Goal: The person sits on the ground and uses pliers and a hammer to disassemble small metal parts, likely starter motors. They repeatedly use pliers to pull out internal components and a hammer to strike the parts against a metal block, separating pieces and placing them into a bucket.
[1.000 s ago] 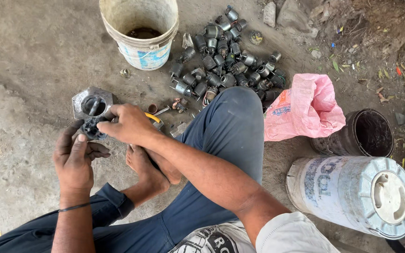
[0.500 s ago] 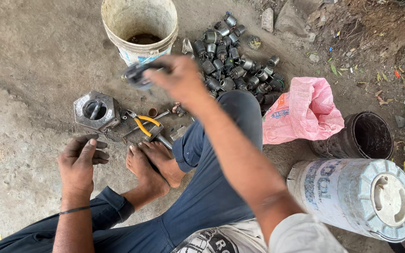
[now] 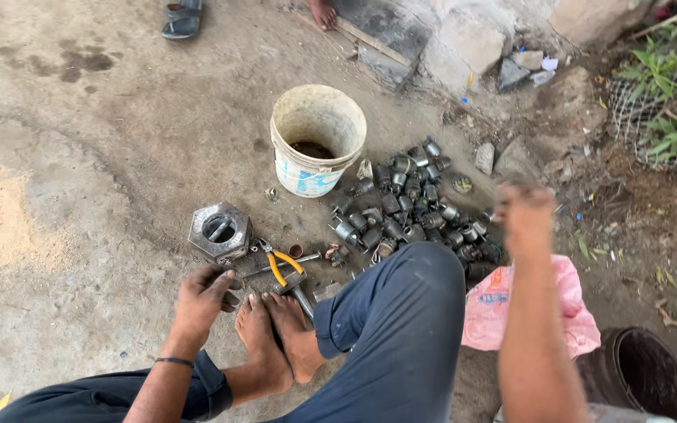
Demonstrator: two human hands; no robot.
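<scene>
1. Hexagonal metal block [image 3: 219, 232] on the concrete floor [image 3: 80, 141], just ahead of the left hand; flat face up, round bore pointing straight upward, no marked long axis.
2. Left hand [image 3: 201, 301] low beside the bare feet [image 3: 276, 337], fingers loosely curled and part open, fingertips near the block's near edge; whether touching it, cannot tell. Nothing gripped.
3. Yellow-handled pliers [image 3: 285, 270] flat on the floor between block and feet, long axis running from upper left to lower right, jaws toward the block, handles toward the feet.
4. Right hand [image 3: 523, 211] raised over the right end of the pile of small metal cylinders [image 3: 409, 207], blurred; how far open and whether anything held, cannot tell.
5. White bucket [image 3: 316, 141] upright behind the pile, just left of it.
6. Pink bag [image 3: 570, 309] right of the bent knee, dark round pot [image 3: 652, 376] beyond it.
</scene>
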